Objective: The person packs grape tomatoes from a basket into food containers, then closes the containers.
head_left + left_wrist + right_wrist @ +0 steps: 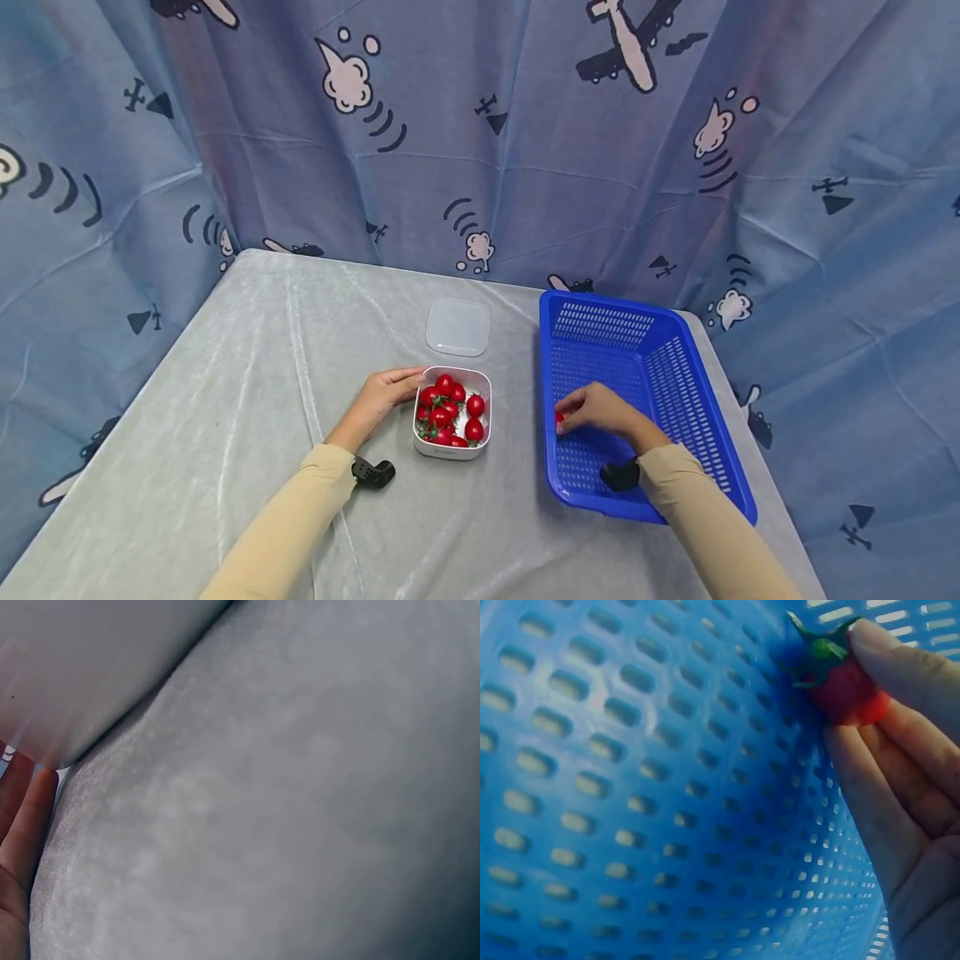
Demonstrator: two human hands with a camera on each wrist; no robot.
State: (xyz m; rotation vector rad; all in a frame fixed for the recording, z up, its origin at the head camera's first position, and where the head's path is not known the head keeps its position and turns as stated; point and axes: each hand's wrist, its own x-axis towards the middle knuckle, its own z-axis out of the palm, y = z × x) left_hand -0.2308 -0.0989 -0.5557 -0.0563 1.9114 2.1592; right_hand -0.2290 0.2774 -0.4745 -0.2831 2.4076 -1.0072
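Observation:
My right hand (600, 410) pinches a cherry tomato (851, 690) between thumb and fingers, inside the blue plastic basket (551, 350) near its left wall. Green leaves top the red fruit in the right wrist view. On the other side, my left hand (384, 395) touches the upper left wall of a white square container (453, 452). Several cherry tomatoes (439, 417) fill most of that container, with a bare patch of white bottom toward its right. In the left wrist view, the fingers (34, 817) lie with their tips at the container's lower edge.
A clear square lid (458, 327) lies flat behind the container. The light grey cloth (247, 400) covers the table, and a blue patterned curtain (435, 150) hangs along its back and sides. The basket stands near the table's right edge.

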